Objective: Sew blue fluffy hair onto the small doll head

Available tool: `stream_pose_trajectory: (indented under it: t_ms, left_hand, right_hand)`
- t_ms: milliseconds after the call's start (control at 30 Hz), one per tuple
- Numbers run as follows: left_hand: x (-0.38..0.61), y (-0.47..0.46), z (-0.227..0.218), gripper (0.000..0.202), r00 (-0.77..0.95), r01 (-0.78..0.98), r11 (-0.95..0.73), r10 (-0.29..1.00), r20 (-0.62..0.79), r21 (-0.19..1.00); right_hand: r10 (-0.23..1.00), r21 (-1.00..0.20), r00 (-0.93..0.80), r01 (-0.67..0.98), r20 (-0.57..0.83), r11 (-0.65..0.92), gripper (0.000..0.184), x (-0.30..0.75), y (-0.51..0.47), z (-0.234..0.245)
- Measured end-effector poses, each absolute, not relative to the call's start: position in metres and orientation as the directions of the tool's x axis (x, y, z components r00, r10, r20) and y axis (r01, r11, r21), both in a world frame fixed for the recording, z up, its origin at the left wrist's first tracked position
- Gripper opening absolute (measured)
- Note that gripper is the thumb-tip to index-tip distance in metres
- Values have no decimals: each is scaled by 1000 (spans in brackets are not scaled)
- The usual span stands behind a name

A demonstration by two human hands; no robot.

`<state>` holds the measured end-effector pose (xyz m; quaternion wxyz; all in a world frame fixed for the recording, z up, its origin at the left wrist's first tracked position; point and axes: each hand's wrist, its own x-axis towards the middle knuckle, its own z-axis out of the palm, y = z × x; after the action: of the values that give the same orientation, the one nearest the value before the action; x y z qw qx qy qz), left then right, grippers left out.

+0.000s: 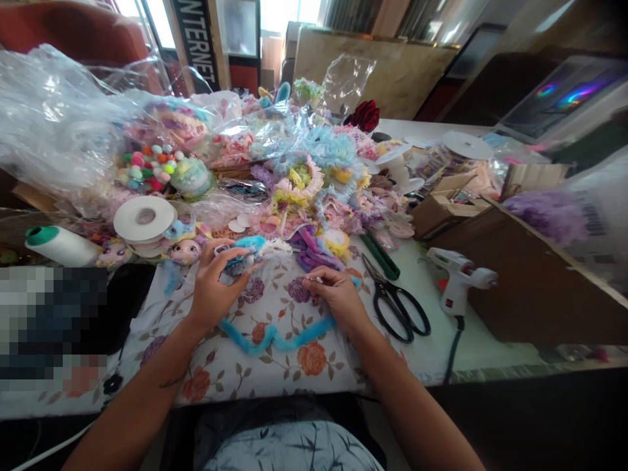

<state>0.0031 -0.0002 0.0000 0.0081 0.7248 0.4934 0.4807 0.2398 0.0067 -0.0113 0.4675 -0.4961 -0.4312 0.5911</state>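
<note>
— Between the two hands, what is being worked?

— From the head view: the left hand (210, 288) is closed around a small blue fluffy trim piece (250, 252), held just above the bench (441, 353). The right hand (333, 291) pinches what looks like a needle (314, 279), too small to be sure. A blue fuzzy strip (275, 333) lies between the wrists.

— How would it handle?

— Light, soft, easily crushed, I'd judge; best pinched at its edge. Scissors (397, 301) lie just right of the right hand.

Black scissors (398, 307) lie on my surface (471, 340) just beside a white glue gun (458, 278). A thread cone (59, 245) and tape roll (144, 219) sit left, cardboard boxes (530, 275) right.
</note>
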Motion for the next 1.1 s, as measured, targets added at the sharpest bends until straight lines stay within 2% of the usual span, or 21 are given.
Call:
stream_pose_trajectory:
  t_ms: [167, 433, 633, 833, 967, 1100]
  left_hand:
    - [4, 0, 1, 24, 52, 698, -521, 721, 691, 492]
    - [4, -1, 3, 23, 66, 708, -526, 714, 697, 472]
    - [3, -1, 1, 22, 70, 689, -511, 753, 654, 514]
    - [3, -1, -1, 23, 101, 684, -517, 766, 634, 515]
    - [4, -1, 1, 23, 108, 685, -515, 771, 628, 515]
    - [4, -2, 5, 22, 131, 679, -513, 788, 602, 524]
  right_hand:
    - [974, -963, -69, -148, -217, -225, 25, 240, 6, -11]
    - [977, -967, -100, -153, -188, -201, 26, 244, 8, -11]
    - [976, -963, -85, -167, -200, -212, 28, 248, 12, -4]
    - [970, -971, -106, -71, -220, -228, 28, 253, 18, -2]
    - [959, -965, -146, -63, -243, -254, 30, 251, 19, -2]
    - [972, -987, -171, 16, -160, -160, 29, 248, 18, 5]
